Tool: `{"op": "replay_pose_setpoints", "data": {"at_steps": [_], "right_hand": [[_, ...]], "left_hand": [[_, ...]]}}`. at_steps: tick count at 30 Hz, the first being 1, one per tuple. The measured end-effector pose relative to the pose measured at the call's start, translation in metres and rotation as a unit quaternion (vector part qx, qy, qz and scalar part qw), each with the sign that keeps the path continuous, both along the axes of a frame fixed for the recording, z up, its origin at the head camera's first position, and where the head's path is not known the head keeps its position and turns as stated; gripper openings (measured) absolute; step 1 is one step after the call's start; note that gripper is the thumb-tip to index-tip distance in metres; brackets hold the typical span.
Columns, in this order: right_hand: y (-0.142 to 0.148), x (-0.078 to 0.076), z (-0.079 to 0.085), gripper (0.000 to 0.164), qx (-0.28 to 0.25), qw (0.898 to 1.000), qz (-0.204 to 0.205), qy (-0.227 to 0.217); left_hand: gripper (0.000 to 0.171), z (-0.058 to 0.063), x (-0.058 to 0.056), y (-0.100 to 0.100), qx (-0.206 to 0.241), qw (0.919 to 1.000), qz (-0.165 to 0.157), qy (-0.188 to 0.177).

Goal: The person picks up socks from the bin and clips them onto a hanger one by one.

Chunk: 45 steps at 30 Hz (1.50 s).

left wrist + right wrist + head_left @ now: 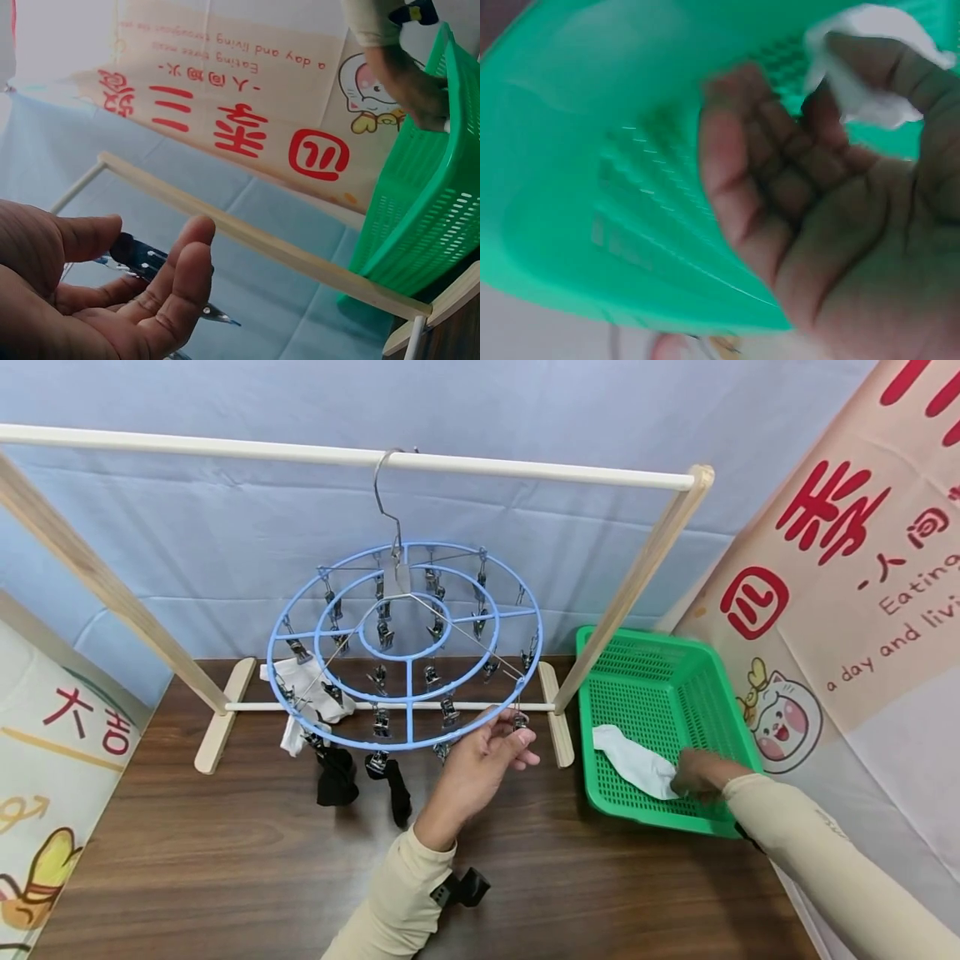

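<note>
A blue round clip hanger (409,693) hangs by its metal hook from the white rail. At its near right rim, my left hand (480,764) holds a dark clip (142,257) between thumb and fingers. My right hand (705,774) is down inside the green basket (591,777), pinching one end of a white sock (637,764) that lies along the basket's bottom. In the right wrist view, the white sock (874,105) shows between thumb and index finger. White socks (307,685) and black socks (337,777) hang from clips on the hanger's left and front.
The wooden stand (633,585) straddles the hanger, its right foot (557,718) close to the basket's left side. Brown tabletop (247,860) lies below. A pale blue cloth (225,527) backs the scene, with a printed cloth (847,610) at the right.
</note>
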State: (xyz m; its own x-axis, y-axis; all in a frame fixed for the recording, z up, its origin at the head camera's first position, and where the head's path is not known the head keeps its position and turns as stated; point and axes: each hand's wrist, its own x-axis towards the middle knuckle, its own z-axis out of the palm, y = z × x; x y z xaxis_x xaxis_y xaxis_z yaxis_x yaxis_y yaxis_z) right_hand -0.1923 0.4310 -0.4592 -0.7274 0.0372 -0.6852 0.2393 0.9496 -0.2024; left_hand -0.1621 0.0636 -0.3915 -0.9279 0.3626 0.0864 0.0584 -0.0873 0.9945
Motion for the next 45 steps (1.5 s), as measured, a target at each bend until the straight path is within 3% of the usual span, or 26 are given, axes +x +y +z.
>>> {"op": "replay_pose_setpoints", "data": {"at_steps": [5, 12, 17, 20, 23, 31, 35, 37, 42, 45], "right_hand": [[-0.008, -0.003, 0.024, 0.025, -0.025, 0.994, 0.02, 0.102], [-0.024, 0.003, 0.043, 0.021, -0.045, 0.964, 0.039, 0.257], [-0.036, 0.012, 0.05, 0.024, -0.043, 0.927, 0.04, 0.37], [-0.043, 0.016, 0.055, 0.016, -0.048, 0.902, 0.035, 0.429], [-0.048, 0.019, 0.062, 0.006, -0.065, 0.895, 0.024, 0.441], [-0.051, 0.015, 0.068, 0.019, -0.068, 0.905, 0.028, 0.419], [-0.048, 0.015, 0.067, 0.014, -0.074, 0.906, 0.02, 0.416], [-0.049, 0.016, 0.067, 0.017, -0.074, 0.901, 0.016, 0.426], [-0.056, 0.023, 0.071, 0.024, -0.083, 0.875, 0.021, 0.476], [-0.063, 0.027, 0.077, 0.026, -0.089, 0.872, 0.024, 0.48]], "left_hand": [[0.032, 0.0, 0.0, -0.001, 0.006, 0.9999, 0.0, 0.009], [0.031, 0.0, -0.001, -0.001, 0.005, 1.0, -0.007, 0.004], [0.029, 0.0, 0.0, -0.001, -0.003, 0.9999, -0.01, -0.006], [0.028, 0.0, 0.001, -0.001, 0.0, 0.9999, -0.011, -0.01], [0.028, 0.001, 0.001, -0.001, 0.008, 0.9998, -0.012, -0.011], [0.025, 0.003, 0.0, -0.007, 0.024, 0.9996, -0.005, -0.014], [0.024, 0.003, 0.001, -0.008, 0.02, 0.9997, -0.01, -0.011], [0.025, 0.003, 0.001, -0.009, 0.02, 0.9997, -0.013, -0.006], [0.026, 0.004, -0.001, -0.008, 0.024, 0.9996, -0.016, 0.004], [0.027, 0.005, -0.001, -0.008, 0.026, 0.9994, -0.02, 0.003]]}}
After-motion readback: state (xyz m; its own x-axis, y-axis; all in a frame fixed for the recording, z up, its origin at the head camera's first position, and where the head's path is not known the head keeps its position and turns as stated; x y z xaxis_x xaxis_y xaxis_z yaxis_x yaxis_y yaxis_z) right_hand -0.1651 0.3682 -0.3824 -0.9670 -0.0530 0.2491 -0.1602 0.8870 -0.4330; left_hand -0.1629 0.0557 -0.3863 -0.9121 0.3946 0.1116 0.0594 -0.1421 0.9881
